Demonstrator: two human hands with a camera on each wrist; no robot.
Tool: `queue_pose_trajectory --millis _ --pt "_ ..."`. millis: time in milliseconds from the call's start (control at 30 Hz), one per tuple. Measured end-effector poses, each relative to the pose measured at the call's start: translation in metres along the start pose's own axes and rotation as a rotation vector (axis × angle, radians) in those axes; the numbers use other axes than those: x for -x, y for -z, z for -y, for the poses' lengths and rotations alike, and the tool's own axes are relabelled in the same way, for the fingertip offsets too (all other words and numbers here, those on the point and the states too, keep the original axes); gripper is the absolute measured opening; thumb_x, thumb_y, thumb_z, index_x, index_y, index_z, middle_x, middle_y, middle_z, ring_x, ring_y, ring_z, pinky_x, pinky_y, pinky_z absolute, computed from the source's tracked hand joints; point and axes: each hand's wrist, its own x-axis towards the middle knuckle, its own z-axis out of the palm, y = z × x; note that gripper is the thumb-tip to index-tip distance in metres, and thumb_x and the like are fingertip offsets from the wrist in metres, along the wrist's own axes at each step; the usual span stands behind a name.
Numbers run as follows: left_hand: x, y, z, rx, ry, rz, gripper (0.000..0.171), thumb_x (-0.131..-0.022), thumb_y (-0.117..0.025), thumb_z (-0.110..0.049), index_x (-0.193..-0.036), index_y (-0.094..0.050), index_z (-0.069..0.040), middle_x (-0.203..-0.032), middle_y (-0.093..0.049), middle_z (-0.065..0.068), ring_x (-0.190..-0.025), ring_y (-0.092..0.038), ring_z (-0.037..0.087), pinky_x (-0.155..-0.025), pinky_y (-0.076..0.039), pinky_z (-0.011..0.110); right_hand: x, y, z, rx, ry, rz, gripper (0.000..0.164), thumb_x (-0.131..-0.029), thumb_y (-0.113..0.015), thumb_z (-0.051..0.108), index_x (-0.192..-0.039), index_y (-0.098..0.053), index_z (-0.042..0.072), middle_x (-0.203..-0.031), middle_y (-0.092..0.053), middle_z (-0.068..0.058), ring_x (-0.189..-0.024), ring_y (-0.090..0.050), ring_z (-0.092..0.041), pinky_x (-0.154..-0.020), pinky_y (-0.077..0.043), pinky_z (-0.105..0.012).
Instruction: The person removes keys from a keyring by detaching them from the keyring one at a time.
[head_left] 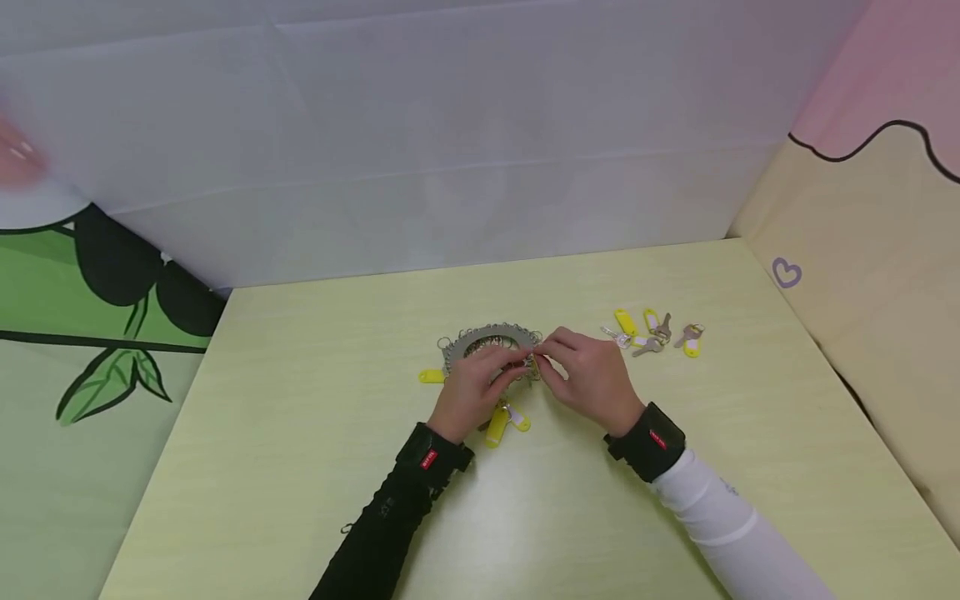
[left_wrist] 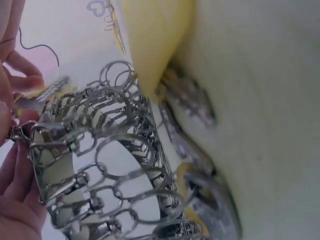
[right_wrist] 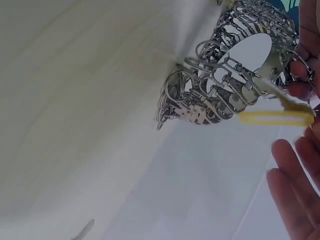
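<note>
A large grey metal ring (head_left: 478, 335), hung all round with small snap clasps and split rings, stands at mid table between the hands. My left hand (head_left: 471, 390) pinches one clasp (left_wrist: 20, 131) at the ring's edge. Facing it, my right hand (head_left: 596, 379) pinches a key (right_wrist: 289, 103) with a yellow-framed tag (right_wrist: 275, 119) by its small ring, close beside the clasp; fingers hide part of the join. Below the ring, keys with yellow tags (head_left: 498, 427) lie partly behind the left hand. Another yellow tag (head_left: 431, 377) pokes out at the left.
Several loose keys (head_left: 651, 345) with yellow tags (head_left: 625, 322) lie on the table (head_left: 315, 433) at the right. A white cloth wall (head_left: 450, 125) rises behind the table, and a beige printed panel (head_left: 862, 275) runs along its right side.
</note>
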Motion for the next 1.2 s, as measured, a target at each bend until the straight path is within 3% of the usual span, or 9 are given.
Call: queue_pose_trajectory --millis 167,400,633,733,800,933,1000,1067,1200 --pt "-0.001 -0.001 -0.003 -0.014 0.007 -0.023 0.020 -0.091 -0.069 -0.015 -0.109 -0.072 -0.010 -0.101 -0.075 0.005 -0.094 -0.066 0.010 -0.077 -0.060 0.029 0.000 -0.003 0.003 0.004 -0.011 0.021 0.007 -0.088 -0.070 0.015 -0.093 -0.070 0.010 -0.085 -0.068 0.000 -0.063 -0.058 -0.007 -0.048 -0.050 -0.026" --pt "-0.003 -0.004 -0.012 -0.126 -0.028 -0.038 0.008 -0.095 -0.063 -0.012 -0.098 -0.068 -0.007 -0.088 -0.074 0.005 -0.081 -0.068 0.011 -0.072 -0.060 0.029 0.003 -0.006 0.007 -0.052 -0.044 0.060 0.011 -0.089 -0.069 0.012 -0.099 -0.067 0.008 -0.087 -0.072 -0.003 -0.067 -0.061 -0.010 -0.055 -0.055 -0.030" --pt "-0.004 -0.002 -0.016 -0.082 -0.025 -0.079 0.009 -0.095 -0.063 -0.010 -0.100 -0.069 -0.005 -0.089 -0.075 0.007 -0.083 -0.068 0.012 -0.072 -0.060 0.029 0.002 0.001 0.012 -0.266 -0.148 0.004 0.014 -0.085 -0.074 0.006 -0.098 -0.074 0.006 -0.091 -0.076 -0.007 -0.077 -0.069 -0.012 -0.065 -0.061 -0.031" --pt "-0.004 -0.002 -0.016 -0.070 -0.026 -0.094 0.009 -0.094 -0.064 -0.009 -0.100 -0.069 -0.004 -0.089 -0.075 0.007 -0.082 -0.068 0.011 -0.071 -0.060 0.029 0.001 0.004 0.013 -0.309 -0.167 -0.004 0.015 -0.082 -0.075 0.004 -0.097 -0.076 0.007 -0.088 -0.076 -0.006 -0.077 -0.069 -0.011 -0.065 -0.061 -0.030" --pt "-0.004 -0.002 -0.017 -0.084 -0.031 -0.088 0.009 -0.093 -0.066 -0.010 -0.100 -0.069 -0.005 -0.088 -0.075 0.006 -0.080 -0.068 0.011 -0.069 -0.060 0.028 0.000 0.005 0.014 -0.264 -0.135 -0.002 0.016 -0.080 -0.076 0.001 -0.094 -0.077 0.007 -0.087 -0.075 -0.006 -0.076 -0.069 -0.012 -0.064 -0.061 -0.030" --pt "-0.004 -0.005 -0.017 -0.095 -0.021 -0.053 0.009 -0.092 -0.068 -0.013 -0.099 -0.069 -0.008 -0.088 -0.077 0.005 -0.079 -0.069 0.009 -0.066 -0.059 0.027 0.001 0.005 0.015 -0.011 0.064 0.011 0.017 -0.077 -0.077 -0.002 -0.093 -0.077 0.004 -0.086 -0.073 -0.007 -0.078 -0.068 -0.016 -0.062 -0.060 -0.031" --pt "-0.004 -0.005 -0.018 -0.074 -0.003 -0.049 0.008 -0.092 -0.068 -0.013 -0.098 -0.069 -0.007 -0.088 -0.077 0.005 -0.079 -0.069 0.009 -0.065 -0.060 0.027 0.000 0.005 0.016 0.057 0.128 0.009 0.017 -0.078 -0.077 -0.001 -0.094 -0.076 0.003 -0.088 -0.072 -0.007 -0.080 -0.068 -0.018 -0.065 -0.061 -0.031" --pt "-0.003 -0.005 -0.018 -0.047 0.023 -0.057 0.008 -0.092 -0.068 -0.013 -0.097 -0.068 -0.007 -0.087 -0.077 0.005 -0.081 -0.070 0.009 -0.067 -0.060 0.028 0.001 0.004 0.015 -0.005 0.084 0.009 0.016 -0.079 -0.076 0.000 -0.095 -0.076 0.004 -0.089 -0.072 -0.007 -0.080 -0.068 -0.016 -0.064 -0.061 -0.031" --pt "-0.003 -0.003 -0.020 -0.041 0.063 -0.082 0.009 -0.093 -0.066 -0.013 -0.098 -0.069 -0.006 -0.086 -0.076 0.006 -0.079 -0.068 0.010 -0.068 -0.060 0.030 0.001 0.003 0.011 -0.304 -0.170 0.019 0.014 -0.083 -0.075 0.004 -0.097 -0.076 0.006 -0.091 -0.074 -0.006 -0.083 -0.068 -0.012 -0.070 -0.061 -0.032"
